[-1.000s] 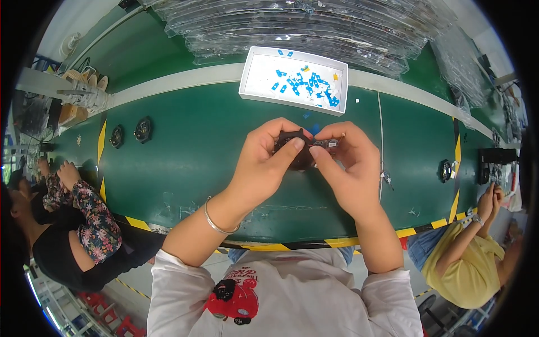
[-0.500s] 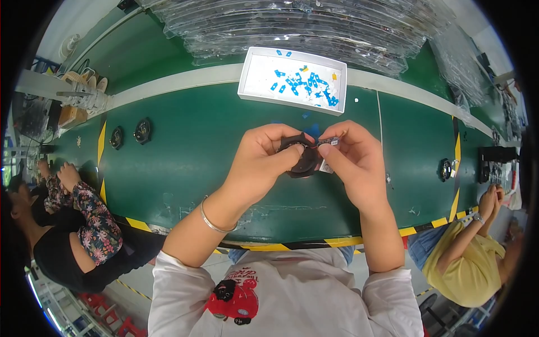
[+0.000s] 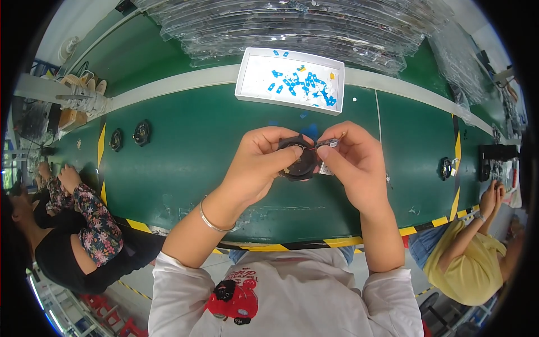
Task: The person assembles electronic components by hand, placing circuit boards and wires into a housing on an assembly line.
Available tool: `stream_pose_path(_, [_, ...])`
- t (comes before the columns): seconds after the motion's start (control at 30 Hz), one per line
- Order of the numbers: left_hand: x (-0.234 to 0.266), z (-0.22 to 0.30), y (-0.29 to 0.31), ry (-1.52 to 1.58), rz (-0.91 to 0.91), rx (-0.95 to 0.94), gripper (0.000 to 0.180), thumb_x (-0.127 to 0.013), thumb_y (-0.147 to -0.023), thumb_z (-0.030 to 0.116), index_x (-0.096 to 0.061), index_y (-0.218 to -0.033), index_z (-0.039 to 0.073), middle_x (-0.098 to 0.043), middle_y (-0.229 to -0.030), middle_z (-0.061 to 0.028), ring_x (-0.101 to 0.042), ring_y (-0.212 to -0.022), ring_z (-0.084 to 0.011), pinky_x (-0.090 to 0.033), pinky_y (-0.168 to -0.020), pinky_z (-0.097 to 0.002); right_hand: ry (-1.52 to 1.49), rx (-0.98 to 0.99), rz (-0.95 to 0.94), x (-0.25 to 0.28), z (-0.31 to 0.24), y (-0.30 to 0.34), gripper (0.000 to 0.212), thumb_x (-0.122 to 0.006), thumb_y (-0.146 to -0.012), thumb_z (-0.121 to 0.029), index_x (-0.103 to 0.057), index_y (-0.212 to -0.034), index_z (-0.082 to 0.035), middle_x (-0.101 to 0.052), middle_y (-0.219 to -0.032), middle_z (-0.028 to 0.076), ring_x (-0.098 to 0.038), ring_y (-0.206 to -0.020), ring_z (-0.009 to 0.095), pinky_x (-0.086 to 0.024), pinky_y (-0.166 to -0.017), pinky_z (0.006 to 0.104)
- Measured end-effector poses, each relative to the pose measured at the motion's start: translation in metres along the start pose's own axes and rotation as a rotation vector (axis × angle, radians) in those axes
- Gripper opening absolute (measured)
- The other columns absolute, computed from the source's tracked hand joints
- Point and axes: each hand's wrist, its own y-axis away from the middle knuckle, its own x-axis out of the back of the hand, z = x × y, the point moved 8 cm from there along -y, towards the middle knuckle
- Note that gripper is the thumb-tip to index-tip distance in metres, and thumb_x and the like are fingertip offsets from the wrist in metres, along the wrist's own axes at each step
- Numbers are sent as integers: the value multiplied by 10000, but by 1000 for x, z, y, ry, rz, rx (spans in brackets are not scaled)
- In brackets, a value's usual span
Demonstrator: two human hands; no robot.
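My left hand (image 3: pixel 252 160) grips a round black watch case (image 3: pixel 304 166), its thumb pressed over the upper left of the open inside. Small brass-coloured and dark parts show within the case. At its right, my right hand (image 3: pixel 359 163) pinches a small dark rectangular part with a white label (image 3: pixel 331 144) between thumb and forefinger. A thin reddish wire seems to run from this part toward the case. Below the right thumb shows a small pale piece (image 3: pixel 325 168); what it belongs to is unclear. Both hands are above the green tabletop.
A white box (image 3: pixel 238 84) of blue tabs stands beyond my hands. Two watch cases (image 3: pixel 142 132) lie at the left, another (image 3: pixel 446 168) at the right. Stacked clear plastic trays (image 3: pixel 292 28) fill the back. One person (image 3: pixel 84 224) sits left, another (image 3: pixel 466 258) right.
The watch case has tipped slightly, showing more of its inside beneath my left thumb. My right hand keeps its pinch on the small part, nearly still.
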Motion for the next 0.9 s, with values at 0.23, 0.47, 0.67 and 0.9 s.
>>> stream_pose_path(0.23, [0, 2, 0, -62, -28, -14, 158, -542, -848, -36, -620, -982, -65, -665, -873, -141, -672, -762, -203, -568, -680, -303, -5, 7, -10, -1, -1, 1, 101, -599, -842, 21, -568, -938, 19, -589, -854, 53, -585, -739, 106, -481, -668, 227])
stream_pose_path(0.47, [2, 4, 0, -97, -11, -24, 157, -538, -825, -61, -622, -957, -62, -666, -866, -133, -669, -763, -186, -555, -703, -286, -1, -13, -36, -3, 0, 1, 118, -598, -835, 35, -564, -947, 22, -587, -860, 53, -591, -762, 106, -484, -676, 229])
stream_pose_path(0.67, [8, 0, -2, -108, 7, -27, 118, -533, -803, -69, -617, -885, -55, -658, -858, -120, -661, -733, -171, -546, -672, -271, 58, -14, -31, -3, 0, 1, 133, -602, -834, 34, -573, -961, 9, -580, -865, 31, -563, -744, 75, -450, -648, 205])
stream_pose_path(0.9, [12, -4, -2, -19, 43, 27, 91, -563, -809, -42, -617, -882, -34, -651, -888, -110, -652, -764, -146, -556, -663, -262, 116, -63, -27, 6, 2, -1, 139, -597, -840, 13, -576, -975, -7, -568, -825, -8, -503, -666, 27, -372, -561, 170])
